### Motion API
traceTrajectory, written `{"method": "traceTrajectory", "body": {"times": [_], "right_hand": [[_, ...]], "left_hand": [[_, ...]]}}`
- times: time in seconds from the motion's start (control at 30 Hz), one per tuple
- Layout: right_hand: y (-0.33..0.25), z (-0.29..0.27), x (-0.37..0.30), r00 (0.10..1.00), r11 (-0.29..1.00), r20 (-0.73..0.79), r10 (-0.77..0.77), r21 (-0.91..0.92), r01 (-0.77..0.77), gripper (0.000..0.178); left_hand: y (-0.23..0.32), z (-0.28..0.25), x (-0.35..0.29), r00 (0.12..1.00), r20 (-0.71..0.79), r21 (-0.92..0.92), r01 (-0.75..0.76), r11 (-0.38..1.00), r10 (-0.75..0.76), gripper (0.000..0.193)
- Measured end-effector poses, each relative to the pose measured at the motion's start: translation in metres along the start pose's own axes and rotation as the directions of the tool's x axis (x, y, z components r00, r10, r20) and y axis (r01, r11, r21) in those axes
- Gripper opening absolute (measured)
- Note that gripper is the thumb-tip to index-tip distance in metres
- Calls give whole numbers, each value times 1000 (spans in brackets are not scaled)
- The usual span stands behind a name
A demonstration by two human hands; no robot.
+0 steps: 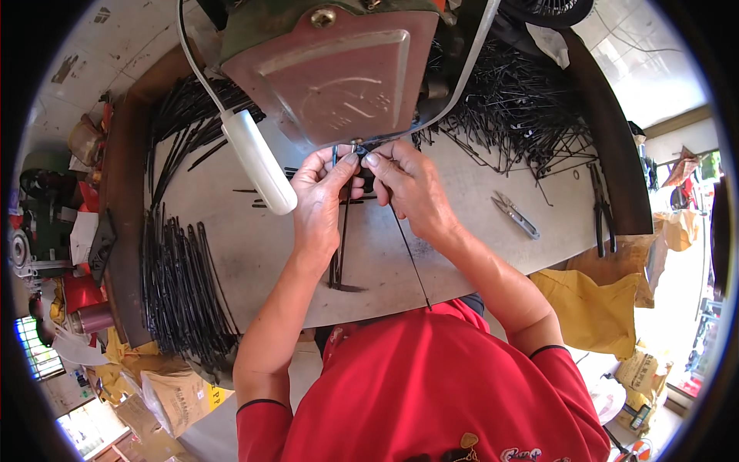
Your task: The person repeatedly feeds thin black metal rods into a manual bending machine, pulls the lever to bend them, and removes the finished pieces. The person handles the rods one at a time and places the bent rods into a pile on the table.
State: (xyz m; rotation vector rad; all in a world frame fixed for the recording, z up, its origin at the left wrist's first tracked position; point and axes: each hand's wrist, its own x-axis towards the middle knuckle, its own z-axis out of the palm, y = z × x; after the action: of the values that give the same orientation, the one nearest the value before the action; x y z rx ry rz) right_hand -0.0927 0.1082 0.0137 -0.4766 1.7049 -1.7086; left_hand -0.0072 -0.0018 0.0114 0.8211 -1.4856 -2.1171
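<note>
My left hand and my right hand meet under the front edge of a machine with a reddish metal cover. Thumb and fingers of the left are pinched on a narrow black strap, which hangs down over the pale tabletop. From the closed right fingers a thin black cord runs toward the table's near edge. Where the fingertips come together, the small dark pieces between them are too small to tell apart. A few more black straps lie behind my left hand.
A white tube lamp hangs beside my left wrist. Bundled black straps lie at left, and a tangled black heap at back right. Thread snips and long black pliers rest on the right. A dark raised rim borders the table.
</note>
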Motion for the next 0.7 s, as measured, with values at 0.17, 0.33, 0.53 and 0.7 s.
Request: {"method": "traceTrajectory", "body": {"times": [0.17, 0.33, 0.53, 0.7], "right_hand": [[-1, 2, 0, 1000, 1000, 2, -2, 24, 2, 23], [-2, 2, 0, 1000, 998, 8, -4, 67, 4, 25], [-2, 3, 1, 1000, 992, 22, -1, 125, -2, 25], [-2, 3, 3, 1000, 986, 18, 6, 167, -9, 27]], "left_hand": [[2, 0, 1, 1000, 4, 19, 12, 1000, -12, 21], [4, -1, 2, 999, 23, -1, 26, 1000, -25, 22], [3, -2, 3, 999, 21, -15, 27, 1000, -26, 22], [5, 0, 4, 999, 7, -7, 42, 999, -42, 21]]}}
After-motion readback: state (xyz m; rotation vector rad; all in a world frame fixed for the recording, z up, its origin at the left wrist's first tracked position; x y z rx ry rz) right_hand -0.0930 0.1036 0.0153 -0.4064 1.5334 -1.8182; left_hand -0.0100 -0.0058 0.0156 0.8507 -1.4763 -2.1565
